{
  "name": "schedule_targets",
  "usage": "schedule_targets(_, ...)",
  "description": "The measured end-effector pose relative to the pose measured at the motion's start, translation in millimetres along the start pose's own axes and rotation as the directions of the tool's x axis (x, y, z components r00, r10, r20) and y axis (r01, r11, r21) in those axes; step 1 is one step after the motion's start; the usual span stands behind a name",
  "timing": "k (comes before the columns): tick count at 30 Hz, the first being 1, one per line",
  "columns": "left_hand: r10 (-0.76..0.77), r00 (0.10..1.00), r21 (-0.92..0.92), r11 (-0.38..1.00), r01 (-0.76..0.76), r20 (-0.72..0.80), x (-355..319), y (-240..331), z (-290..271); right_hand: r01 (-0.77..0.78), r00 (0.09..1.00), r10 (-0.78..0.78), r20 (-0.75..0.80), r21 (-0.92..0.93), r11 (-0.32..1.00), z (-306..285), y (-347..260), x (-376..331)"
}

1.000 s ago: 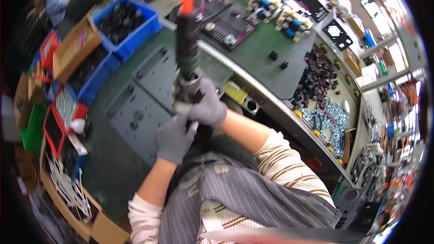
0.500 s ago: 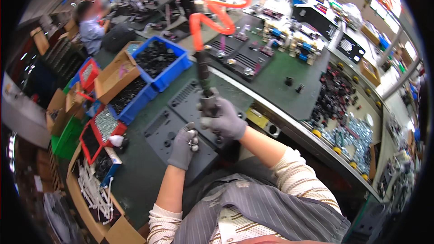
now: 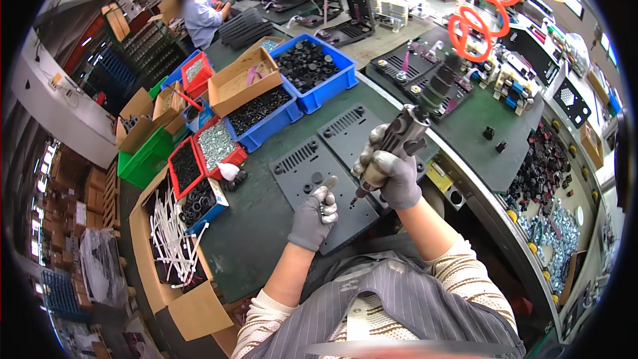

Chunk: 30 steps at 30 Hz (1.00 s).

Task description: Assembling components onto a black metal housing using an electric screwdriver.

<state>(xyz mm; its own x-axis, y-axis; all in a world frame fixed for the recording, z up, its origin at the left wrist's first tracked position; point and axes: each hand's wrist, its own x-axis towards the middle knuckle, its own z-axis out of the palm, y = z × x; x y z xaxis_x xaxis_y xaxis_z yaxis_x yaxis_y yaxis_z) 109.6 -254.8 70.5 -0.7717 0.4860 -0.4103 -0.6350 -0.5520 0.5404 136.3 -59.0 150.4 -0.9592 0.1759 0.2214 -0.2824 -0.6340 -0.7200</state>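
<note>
My right hand (image 3: 395, 176), in a grey glove with pale fingertips, is wrapped around a pneumatic screwdriver (image 3: 404, 131). The tool is tilted, its thin bit pointing down at the nearer part of a black metal panel (image 3: 302, 167). Over that same panel is my left hand (image 3: 314, 219), gloved alike, with its fingers curled and pinched together; what they hold, if anything, is too small to make out. Small round black pieces (image 3: 311, 188) lie on the panel beside its fingertips. A second slotted black panel (image 3: 347, 129) lies just behind, partly hidden by my right hand.
Blue bins (image 3: 345, 73) of black parts, red trays (image 3: 234, 154) of screws, and a carton (image 3: 156, 279) of white zip ties stand on the left. An orange coiled hose (image 3: 478, 33) hangs ahead. On the right are a metal rail (image 3: 458, 166) and loose hardware (image 3: 558, 226).
The screwdriver has tipped over from upright, so its bit now points toward the panel. My left hand stays closed over the panel. The view has turned, shifting the scene to the right.
</note>
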Motion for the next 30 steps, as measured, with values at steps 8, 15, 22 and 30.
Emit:
schedule_targets(8, 0.023, 0.942, -0.264, 0.962, 0.071, 0.335, -12.9, -5.8, -1.1, 0.183, 0.982, -0.189, 0.026, 0.149, 0.972, 22.7, 19.3, 4.1)
schedule_targets(15, 0.031, 0.849, -0.36, 0.913, 0.191, 0.528, -13.4, -12.6, 4.2, 0.254, 0.964, -0.263, 0.034, 0.155, 0.955, 17.1, 21.9, -2.3)
schedule_targets(22, 0.028, 0.865, -0.405, 0.891, 0.205, 0.501, -14.5, -15.1, 7.9, 0.263, 0.92, -0.319, 0.227, 0.247, 0.933, -0.6, 12.6, 1.0)
schedule_targets(30, -0.003, 0.894, -0.416, 0.885, 0.211, 0.448, -16.0, -22.1, 12.9, 0.247, 0.912, -0.297, 0.283, 0.2, 0.948, -3.0, 16.8, -6.5)
